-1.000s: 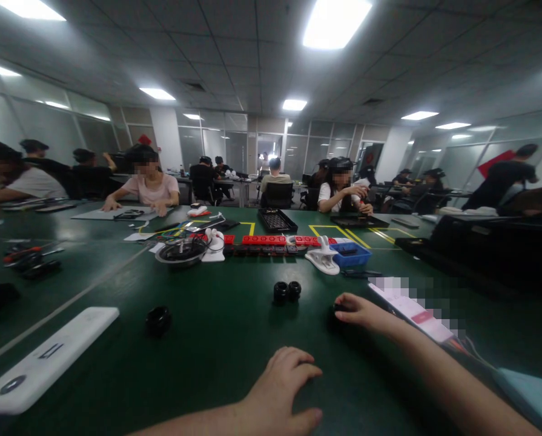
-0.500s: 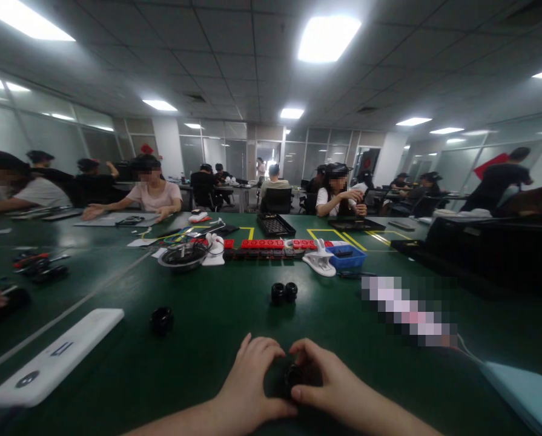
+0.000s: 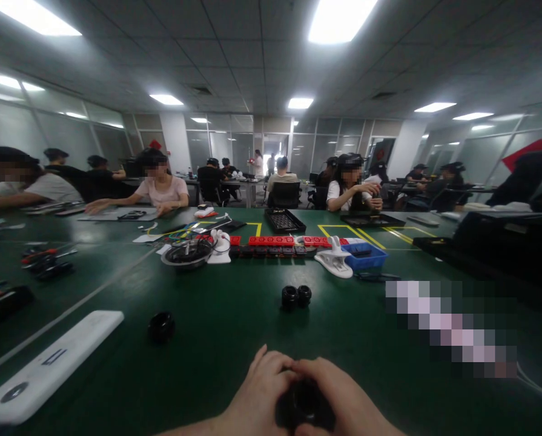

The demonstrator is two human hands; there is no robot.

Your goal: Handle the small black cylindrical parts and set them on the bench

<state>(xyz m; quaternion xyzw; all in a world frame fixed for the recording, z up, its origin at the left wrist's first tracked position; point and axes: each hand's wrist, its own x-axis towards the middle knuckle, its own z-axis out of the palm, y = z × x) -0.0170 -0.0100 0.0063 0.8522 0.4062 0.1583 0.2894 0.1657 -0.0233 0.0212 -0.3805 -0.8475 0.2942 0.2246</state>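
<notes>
My left hand and my right hand curve around a glossy black rounded part low in the head view, close to my body. The part has a dark opening facing up, and its lower side is hidden. Fingertips of both hands meet at its far side; the right thumb lies along its near edge. Farther out on the green table stand a pair of similar black hollow parts, side by side. Another black hollow part sits alone to the left.
A long white device lies at left. Across the table are a red-and-black strip, white clamps, a blue bin, a black tray and a coil of cable. Several people sit around.
My left hand has closed in on the black part beside my right hand, and both sit lower and farther right. The view has shifted slightly; the other black parts stay put.
</notes>
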